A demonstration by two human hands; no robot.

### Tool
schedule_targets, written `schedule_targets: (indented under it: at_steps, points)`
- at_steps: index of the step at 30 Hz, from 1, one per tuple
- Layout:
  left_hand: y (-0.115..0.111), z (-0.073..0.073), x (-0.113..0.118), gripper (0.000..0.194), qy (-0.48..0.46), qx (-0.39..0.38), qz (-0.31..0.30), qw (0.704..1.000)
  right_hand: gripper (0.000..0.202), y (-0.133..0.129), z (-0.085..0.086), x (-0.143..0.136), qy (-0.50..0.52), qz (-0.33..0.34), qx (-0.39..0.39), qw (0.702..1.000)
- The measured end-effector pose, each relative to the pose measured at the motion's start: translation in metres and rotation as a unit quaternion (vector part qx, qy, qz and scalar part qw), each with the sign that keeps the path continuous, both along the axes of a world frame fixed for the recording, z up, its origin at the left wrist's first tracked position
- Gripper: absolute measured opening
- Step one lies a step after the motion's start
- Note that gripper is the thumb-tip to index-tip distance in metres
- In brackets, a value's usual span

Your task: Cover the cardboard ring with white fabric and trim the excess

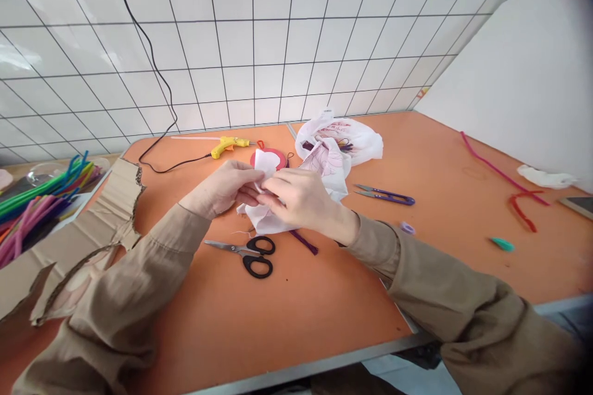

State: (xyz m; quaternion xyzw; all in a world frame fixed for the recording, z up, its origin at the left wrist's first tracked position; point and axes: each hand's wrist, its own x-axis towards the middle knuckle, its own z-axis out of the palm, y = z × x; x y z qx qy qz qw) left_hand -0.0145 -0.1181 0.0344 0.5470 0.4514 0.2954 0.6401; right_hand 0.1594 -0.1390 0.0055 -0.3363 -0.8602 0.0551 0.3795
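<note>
A small white piece (265, 162), perhaps cloth or paper, is pinched between both hands above the orange table. My left hand (225, 189) has its fingers closed on its lower left side. My right hand (301, 199) meets it from the right, fingers bent together on the same piece. Behind them lies a red round item (281, 159), partly covered. White printed cloth (324, 163) spreads behind and beneath my right hand. Black-handled scissors (250, 252) rest on the table just below the hands.
A yellow glue gun (230, 145) with a black cord lies behind. Purple snips (385, 194) and a plastic bag (361, 136) are to the right. Torn cardboard (106, 203) and colourful pipe cleaners (41, 203) occupy the left. Red pipe cleaners (523, 213) lie far right.
</note>
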Motion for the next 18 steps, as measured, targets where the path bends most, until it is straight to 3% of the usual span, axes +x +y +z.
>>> schedule_targets:
  at_steps: [4,7,11,13,15,18]
  points:
    - [-0.002,0.002,-0.008,0.022,-0.030,0.037,-0.021,0.999,0.033,0.003,0.007,0.009,0.114,-0.016,-0.041,0.992]
    - [-0.003,0.003,-0.012,0.025,-0.053,0.062,-0.045,0.996,0.034,0.012,0.015,0.017,0.234,-0.051,-0.108,0.965]
    - [-0.002,0.001,-0.012,0.026,-0.084,0.085,-0.054,0.991,0.040,0.020,0.017,0.017,0.317,0.041,-0.308,0.896]
    - [-0.001,0.000,-0.011,0.025,-0.100,0.094,-0.057,0.989,0.033,0.019,0.016,0.013,0.328,0.080,-0.378,0.862]
    - [0.000,-0.001,-0.011,0.024,-0.105,0.101,-0.058,0.988,0.024,0.017,0.015,0.008,0.338,0.075,-0.392,0.852]
    - [-0.001,-0.001,-0.011,0.022,-0.091,0.098,-0.047,0.990,0.017,0.015,0.016,0.006,0.338,0.044,-0.371,0.864]
